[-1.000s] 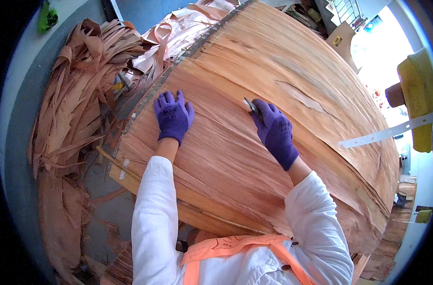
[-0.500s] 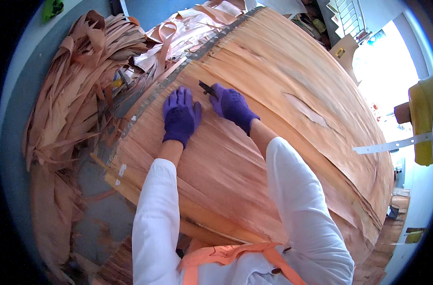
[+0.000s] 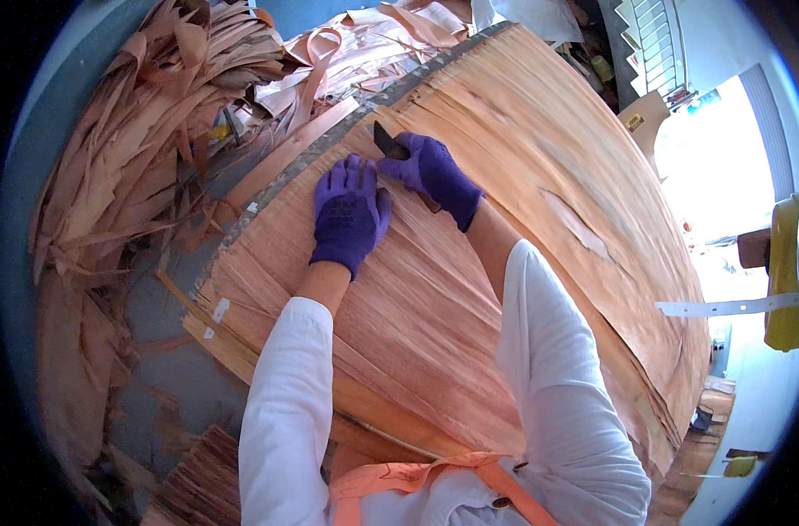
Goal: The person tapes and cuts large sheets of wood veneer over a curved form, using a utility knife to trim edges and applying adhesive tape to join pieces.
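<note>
A broad stack of thin wood veneer sheets (image 3: pixel 435 307) lies in front of me, reddish at the near left and yellower toward the far right. My left hand (image 3: pixel 349 215), in a purple glove, rests flat on the top sheet near the stack's left edge, fingers stretched out. Just right of it, my gloved right hand (image 3: pixel 439 180) is closed around a knife with a wide dark blade (image 3: pixel 386 142). The blade points to the far left, close to the grey edge strip (image 3: pixel 364 110). Part of the knife's handle is hidden by the glove.
A tall heap of veneer offcuts (image 3: pixel 110 193) hangs and lies at the left, with more curled strips (image 3: pixel 329 53) beyond the edge. A long split (image 3: pixel 575 223) shows in the stack's right part. At the right, a pale perforated strip (image 3: pixel 728 307) juts out beside a yellow object (image 3: pixel 784 280).
My right hand has turned the knife, so more of its blade shows, and has come closer to my left hand. The left hand still presses on the veneer. The view has shifted slightly.
</note>
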The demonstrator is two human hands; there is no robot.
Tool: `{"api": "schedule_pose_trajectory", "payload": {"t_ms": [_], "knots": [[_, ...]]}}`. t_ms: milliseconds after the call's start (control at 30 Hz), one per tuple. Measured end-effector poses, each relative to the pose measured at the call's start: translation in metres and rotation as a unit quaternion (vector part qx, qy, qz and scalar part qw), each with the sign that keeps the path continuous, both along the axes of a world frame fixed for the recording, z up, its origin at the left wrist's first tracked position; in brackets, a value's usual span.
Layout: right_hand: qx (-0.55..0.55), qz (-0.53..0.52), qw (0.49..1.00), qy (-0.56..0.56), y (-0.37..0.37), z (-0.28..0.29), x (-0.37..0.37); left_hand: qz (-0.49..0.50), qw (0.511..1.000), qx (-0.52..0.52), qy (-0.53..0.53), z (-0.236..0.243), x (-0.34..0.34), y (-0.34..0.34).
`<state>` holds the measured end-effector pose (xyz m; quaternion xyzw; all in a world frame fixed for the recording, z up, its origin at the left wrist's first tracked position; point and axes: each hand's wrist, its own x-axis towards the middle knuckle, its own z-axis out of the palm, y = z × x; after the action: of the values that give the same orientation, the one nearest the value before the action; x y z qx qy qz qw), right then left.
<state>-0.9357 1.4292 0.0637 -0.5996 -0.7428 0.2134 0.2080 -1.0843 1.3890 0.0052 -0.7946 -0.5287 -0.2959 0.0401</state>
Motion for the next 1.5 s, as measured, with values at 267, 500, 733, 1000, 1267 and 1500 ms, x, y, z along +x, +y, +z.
{"api": "schedule_pose_trajectory", "payload": {"t_ms": [267,500,733,1000,1267,1500], "knots": [[0.066,0.059,0.968,-0.233,0.007,-0.002,-0.018,-0.002,1.000,0.012,-0.011,-0.001,0.001,0.002],[0.083,0.093,0.949,-0.291,0.019,-0.009,-0.026,0.003,0.998,-0.051,-0.025,0.005,0.003,-0.001],[0.058,0.110,0.949,-0.289,0.023,-0.006,-0.028,-0.006,1.000,0.018,-0.013,-0.004,0.001,0.002],[0.007,0.096,0.947,-0.306,-0.003,-0.003,-0.003,0.017,1.000,0.005,0.015,-0.005,0.002,0.001],[-0.033,0.038,0.947,-0.317,-0.064,0.001,0.040,0.003,1.000,-0.009,0.027,-0.004,-0.004,0.001],[-0.068,-0.064,0.950,-0.299,-0.129,0.007,0.075,-0.017,0.993,0.072,0.091,0.006,0.016,-0.003]]}}
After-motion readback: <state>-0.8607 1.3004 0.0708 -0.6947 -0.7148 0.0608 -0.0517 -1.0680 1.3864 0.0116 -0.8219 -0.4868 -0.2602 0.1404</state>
